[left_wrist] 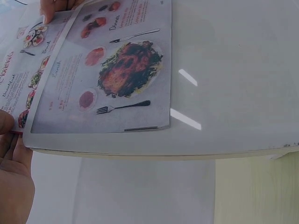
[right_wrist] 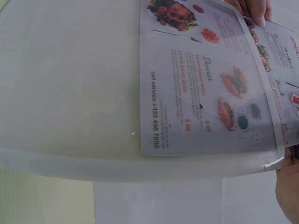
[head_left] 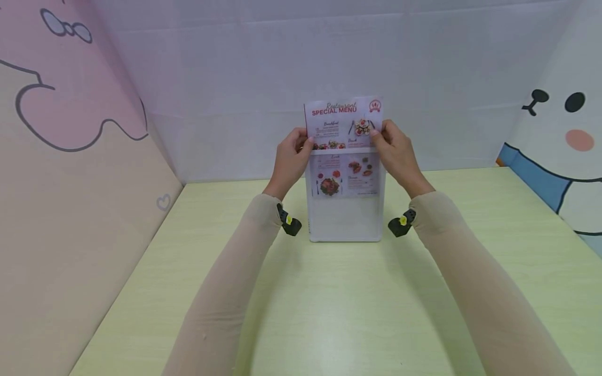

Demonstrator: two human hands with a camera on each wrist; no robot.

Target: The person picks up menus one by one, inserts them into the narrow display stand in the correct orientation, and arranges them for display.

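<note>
A printed "Special Menu" sheet point(head_left: 343, 122) stands half inside a clear upright sign holder point(head_left: 345, 219) in the middle of the table. Its upper half sticks out above the holder's top edge. My left hand point(head_left: 305, 142) pinches the sheet's left edge at that top edge, and my right hand point(head_left: 378, 130) pinches the right edge. In the left wrist view the menu point(left_wrist: 107, 79) lies behind the clear panel point(left_wrist: 224, 93), with my left hand point(left_wrist: 11, 177) at its corner. The right wrist view shows the menu point(right_wrist: 205, 88), the holder point(right_wrist: 70, 93) and my right hand point(right_wrist: 289, 186).
The pale green table point(head_left: 329, 303) is closed in by a white back wall point(head_left: 301, 62), a pink cartoon panel point(head_left: 70, 156) on the left and a cartoon bear panel point(head_left: 559, 136) on the right.
</note>
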